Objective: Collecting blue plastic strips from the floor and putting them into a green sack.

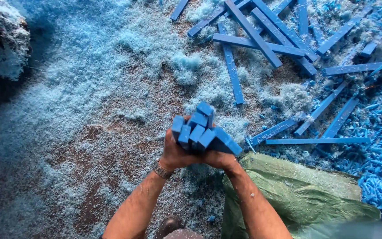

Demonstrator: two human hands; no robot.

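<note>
Head view: we see our left hand (pixel 176 152) and right hand (pixel 219 158) both clenched around a bundle of blue rectangular plastic sticks (pixel 202 130), held upright above the shavings-covered floor (pixel 89 146), beside a green woven sack (pixel 297 194).

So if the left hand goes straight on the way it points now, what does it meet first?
Probably the floor covered in pale blue shavings. The left hand points up the picture, holding the bundle of blue sticks, and nothing else shows ahead, though depth is unclear.
</note>
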